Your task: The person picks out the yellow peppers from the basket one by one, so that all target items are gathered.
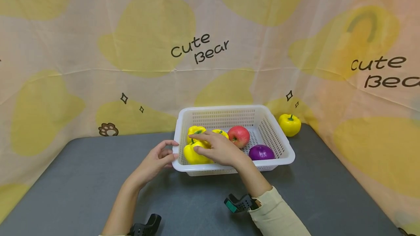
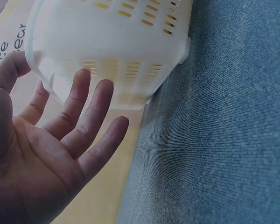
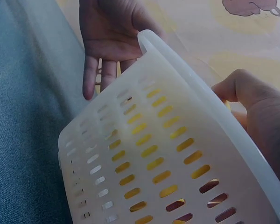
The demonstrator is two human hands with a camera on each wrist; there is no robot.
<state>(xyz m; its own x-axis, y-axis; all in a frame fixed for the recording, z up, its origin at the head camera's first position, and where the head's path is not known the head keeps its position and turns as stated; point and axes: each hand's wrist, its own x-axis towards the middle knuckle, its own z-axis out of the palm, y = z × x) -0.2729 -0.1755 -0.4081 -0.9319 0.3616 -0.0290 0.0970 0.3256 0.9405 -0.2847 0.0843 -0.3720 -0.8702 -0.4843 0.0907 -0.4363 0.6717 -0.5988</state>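
Note:
A white perforated basket [image 1: 226, 168] stands on the grey table. My left hand [image 1: 157, 158] holds its left rim, thumb and index at the edge, while the other fingers [image 2: 95, 109] spread loosely outside the wall. Inside at the left lies a yellow bell pepper [image 1: 197, 155], with a second pepper [image 1: 193, 130] behind it and a third [image 1: 223, 133] partly hidden. My right hand [image 1: 220, 148] reaches in over the peppers, thumb and index apart; its other fingertips are hidden. A red apple [image 1: 239, 136] and a purple onion [image 1: 261, 152] lie right of it.
Another yellow bell pepper [image 1: 290, 125] sits outside the basket, beyond its right side. A patterned cloth [image 1: 147, 46] hangs behind the table [image 1: 98, 185] and down its sides. Each wrist wears a dark device.

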